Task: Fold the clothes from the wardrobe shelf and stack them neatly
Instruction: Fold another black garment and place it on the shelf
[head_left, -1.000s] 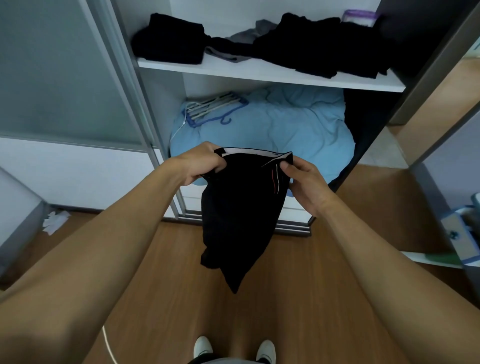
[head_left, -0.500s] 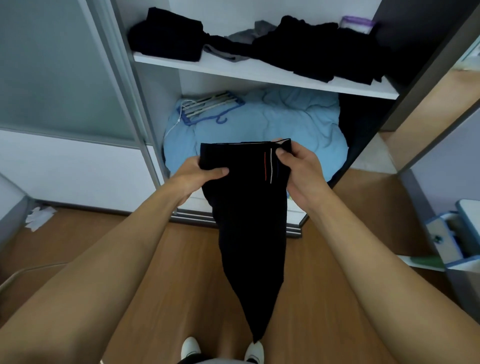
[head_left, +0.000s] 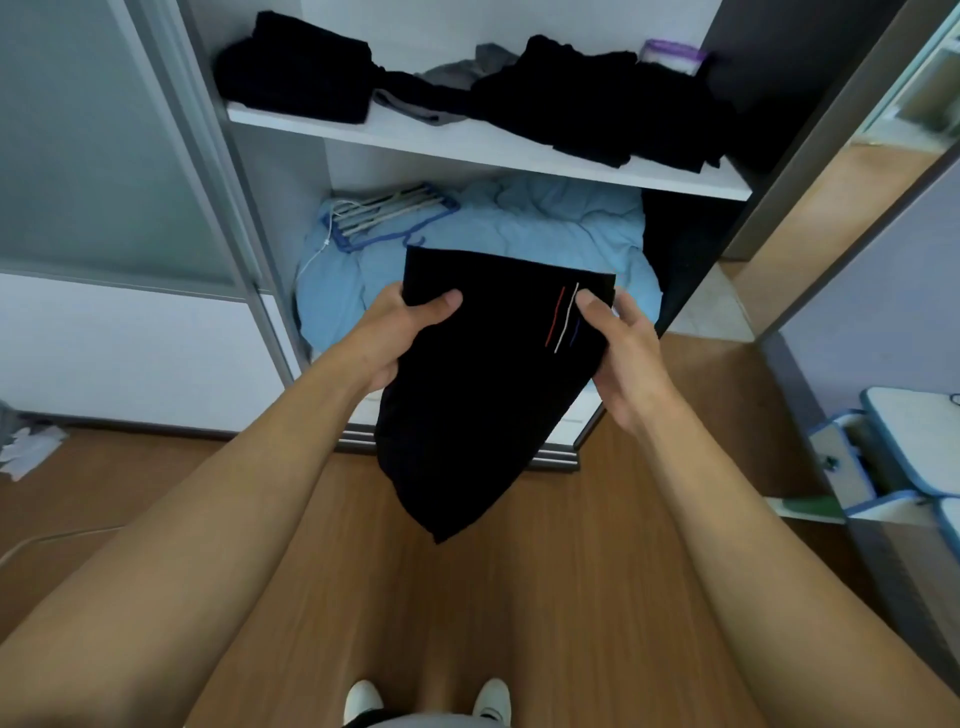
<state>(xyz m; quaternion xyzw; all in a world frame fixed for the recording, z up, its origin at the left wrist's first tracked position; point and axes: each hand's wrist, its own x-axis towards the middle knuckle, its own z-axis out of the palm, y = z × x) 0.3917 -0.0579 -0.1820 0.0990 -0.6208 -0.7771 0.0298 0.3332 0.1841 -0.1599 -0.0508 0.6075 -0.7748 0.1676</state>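
– Garment position, first of all?
– Midair. The black garment (head_left: 483, 405) hangs in front of the wardrobe (head_left: 260, 249), below the shelf (head_left: 519, 153) and above the wooden floor (head_left: 545, 597), held by its upper edge.
– And the hands?
– Both are closed on it. The left hand (head_left: 402, 332) grips the upper left corner, thumb across the front. The right hand (head_left: 626, 358) pinches the right edge just beside three thin stripes (head_left: 563, 319).
– Which way does it run?
– The held edge goes left to right between the hands. The long axis drops from there toward the person, narrowing to a tip. It looks doubled lengthwise, though black on black I cannot tell how many layers.
– So the next fold?
– Probably the hanging tip brought up to the held edge; neither hand is clearly nearer it. The neat dark pile (head_left: 296, 73) lies up and left on the shelf, on the left hand's side. The loose heap (head_left: 597, 109) is to its right.
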